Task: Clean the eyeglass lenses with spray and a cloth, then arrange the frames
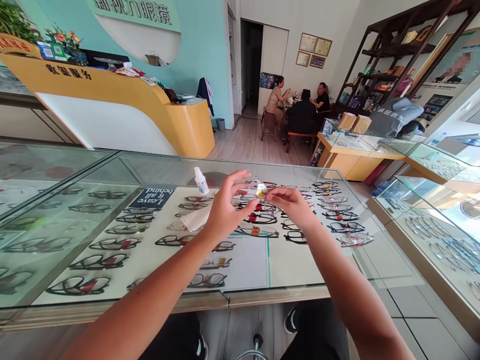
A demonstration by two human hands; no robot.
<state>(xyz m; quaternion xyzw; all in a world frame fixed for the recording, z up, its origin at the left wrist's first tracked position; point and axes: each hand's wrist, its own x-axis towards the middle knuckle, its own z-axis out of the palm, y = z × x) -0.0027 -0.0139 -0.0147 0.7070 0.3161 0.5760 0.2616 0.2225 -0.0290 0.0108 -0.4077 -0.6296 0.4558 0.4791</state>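
Observation:
A pair of clear eyeglasses (260, 190) with a yellow-and-white tag or sticker is held above the glass counter (157, 170). My right hand (294, 204) pinches its near right side between thumb and fingertips. Around the left side curves my left hand (225, 207), thumb below and fingers loosely spread above; its exact contact point is too small to make out. Left of my hands, a white spray bottle (201, 181) stands on the counter, and a pale cloth (195, 219) lies partly behind my left wrist.
Rows of eyeglasses (345, 227) lie beneath the glass, beside a dark printed card (152, 198). Another display case (431, 220) stands at right. Beyond are a yellow reception desk (195, 127) and several people seated at a table. My legs and a metal stool base (258, 342) are below.

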